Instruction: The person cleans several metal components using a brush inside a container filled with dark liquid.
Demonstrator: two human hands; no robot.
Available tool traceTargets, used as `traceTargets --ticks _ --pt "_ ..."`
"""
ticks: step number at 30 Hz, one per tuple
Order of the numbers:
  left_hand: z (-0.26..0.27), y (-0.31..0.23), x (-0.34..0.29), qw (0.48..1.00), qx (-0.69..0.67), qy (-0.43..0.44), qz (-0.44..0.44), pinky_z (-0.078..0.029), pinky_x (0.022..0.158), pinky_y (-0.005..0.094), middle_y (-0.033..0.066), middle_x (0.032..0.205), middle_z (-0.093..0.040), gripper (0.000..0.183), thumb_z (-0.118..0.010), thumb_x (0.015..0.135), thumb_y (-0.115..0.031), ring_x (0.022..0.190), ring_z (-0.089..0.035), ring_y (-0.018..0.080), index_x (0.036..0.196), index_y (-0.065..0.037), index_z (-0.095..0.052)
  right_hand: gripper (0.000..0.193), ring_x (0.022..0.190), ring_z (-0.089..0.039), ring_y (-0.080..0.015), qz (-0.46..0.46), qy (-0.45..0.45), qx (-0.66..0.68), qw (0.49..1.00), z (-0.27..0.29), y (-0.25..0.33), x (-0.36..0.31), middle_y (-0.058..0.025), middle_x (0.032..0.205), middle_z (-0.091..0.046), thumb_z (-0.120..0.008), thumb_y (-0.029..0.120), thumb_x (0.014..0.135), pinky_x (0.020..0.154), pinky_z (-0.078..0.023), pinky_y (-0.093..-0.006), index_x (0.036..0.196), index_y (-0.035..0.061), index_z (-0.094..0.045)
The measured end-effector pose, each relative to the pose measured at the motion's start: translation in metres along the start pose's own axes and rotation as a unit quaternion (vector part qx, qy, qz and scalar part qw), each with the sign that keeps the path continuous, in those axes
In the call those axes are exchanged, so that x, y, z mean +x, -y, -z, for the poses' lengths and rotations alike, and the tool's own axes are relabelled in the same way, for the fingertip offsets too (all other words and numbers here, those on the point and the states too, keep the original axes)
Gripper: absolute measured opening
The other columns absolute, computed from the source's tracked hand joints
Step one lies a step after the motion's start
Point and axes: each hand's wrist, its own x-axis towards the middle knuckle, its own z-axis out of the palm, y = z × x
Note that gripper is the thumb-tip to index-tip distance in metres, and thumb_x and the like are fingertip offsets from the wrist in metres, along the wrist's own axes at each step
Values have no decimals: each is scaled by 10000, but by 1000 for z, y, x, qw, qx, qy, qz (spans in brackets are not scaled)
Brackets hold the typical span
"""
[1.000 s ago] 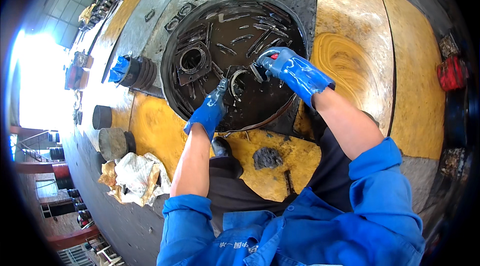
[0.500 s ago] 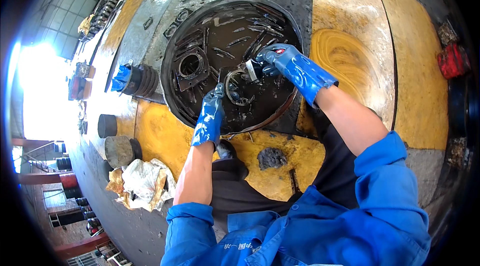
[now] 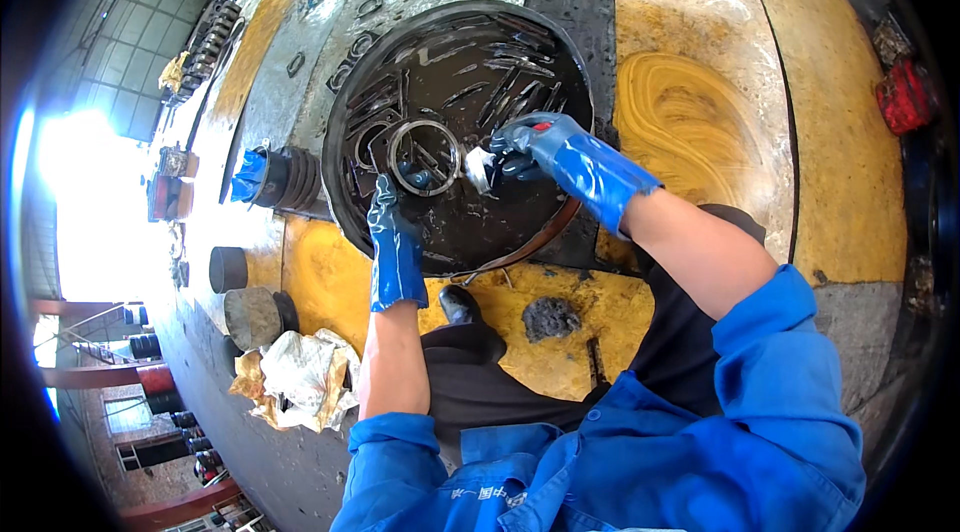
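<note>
Both my hands wear blue rubber gloves over a round tub (image 3: 548,237) of dark liquid. My left hand (image 3: 396,237) is closed on the near-left edge of a metal ring with a flange (image 3: 458,154), whose round opening faces up. To its right, my right hand (image 3: 550,147) is closed around what looks like a paintbrush (image 3: 481,171). A shiny pale band and a bit of red show on it; its tip is blurred beside the ring. Behind the ring, another flanged part lies partly hidden in the tub. Several dark narrow strips (image 3: 500,97) lie in the liquid.
A dark clump (image 3: 550,319) lies on the yellow board between my legs. Left of the tub stand a ribbed cylinder (image 3: 285,179) with blue plastic and grey cylinders (image 3: 250,317). Crumpled white sacking (image 3: 305,377) lies nearby. At the far right is a red object (image 3: 907,97).
The ring has moved left and turned so its opening faces up. My left hand has shifted left with it. My right hand has moved the brush slightly left and down.
</note>
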Motion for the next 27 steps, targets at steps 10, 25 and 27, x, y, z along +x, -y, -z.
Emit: traceTargets --ticks 10,25,27 --pt "-4 8 5 797 498 -68 -337 -547 823 335 74 1023 -722 239 -661 1017 -139 885 -625 166 1224 -20 -667 176 892 -725 -238 305 98 -229 919 -24 -28 -34 -99 994 -749 -702 138 920 841 -572 -356 1082 81 -738" --pt "-54 -7 -36 897 348 77 -261 -462 676 310 4 790 -638 329 -616 1049 -285 729 -524 101 947 8 -725 196 916 -748 -217 65 -32 2 997 -25 -9 13 -91 1063 -770 -633 157 1004 833 -597 -363 1116 44 -747" --pt "-48 -2 -35 892 351 62 -276 -447 666 294 -3 772 -609 328 -625 1044 -293 724 -503 95 937 6 -707 234 868 -751 -234 -50 -24 103 993 -26 -5 11 -83 1077 -764 -585 235 1043 767 -589 -401 1148 88 -733"
